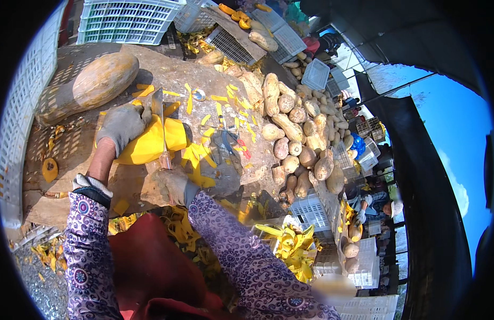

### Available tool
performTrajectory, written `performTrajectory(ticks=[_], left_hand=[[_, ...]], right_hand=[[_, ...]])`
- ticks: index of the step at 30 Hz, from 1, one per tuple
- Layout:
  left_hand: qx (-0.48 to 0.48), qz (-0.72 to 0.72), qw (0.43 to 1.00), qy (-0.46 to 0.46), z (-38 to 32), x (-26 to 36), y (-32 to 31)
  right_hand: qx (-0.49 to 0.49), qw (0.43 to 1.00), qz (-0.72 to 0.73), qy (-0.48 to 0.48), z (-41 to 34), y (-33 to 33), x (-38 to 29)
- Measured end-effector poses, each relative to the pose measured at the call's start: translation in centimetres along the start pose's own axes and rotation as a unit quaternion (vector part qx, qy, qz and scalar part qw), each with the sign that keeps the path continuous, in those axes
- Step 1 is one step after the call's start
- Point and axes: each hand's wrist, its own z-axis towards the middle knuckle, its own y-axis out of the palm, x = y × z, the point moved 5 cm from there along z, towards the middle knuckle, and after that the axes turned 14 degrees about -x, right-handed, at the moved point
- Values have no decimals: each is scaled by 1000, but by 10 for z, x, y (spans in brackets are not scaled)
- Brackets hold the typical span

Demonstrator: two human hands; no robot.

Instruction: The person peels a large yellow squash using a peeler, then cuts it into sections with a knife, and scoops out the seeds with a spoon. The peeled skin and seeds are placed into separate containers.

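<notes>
A peeled yellow squash [142, 141] lies on the wooden work board [122, 188] in front of me. My left hand [124, 125], in a grey glove, presses on the squash's left part. Gripped in my gloved right hand [171, 184] is the wooden handle of a broad-bladed knife [158, 112]. Its blade crosses the squash right of my left hand; how deep it sits is hard to tell. Beyond my left hand rests a large unpeeled squash [98, 82]. Peel strips [197, 160] are scattered right of the knife, near a peeler-like tool with red on it [243, 149].
A big heap of unpeeled squashes [307, 128] covers the right side. White plastic crates stand at the left [26, 120] and the back [128, 20]. A container of yellow peels [293, 248] is at the lower right. Another person [371, 206] in gloves works farther right.
</notes>
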Motion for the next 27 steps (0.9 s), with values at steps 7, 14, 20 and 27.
performTrajectory(ticks=[7,14,20,27], left_hand=[[-24,129,990,44,-5,2,1],[-99,48,993,-35,0,-3,-4],[-137,-64,983,-102,0,-8,-11],[-109,-40,990,-80,-1,-3,-15]], right_hand=[[-71,997,-24,-33,-6,2,12],[-174,979,107,-18,1,0,20],[-88,990,85,-63,-4,-13,60],[-35,997,-62,-5,1,-1,2]])
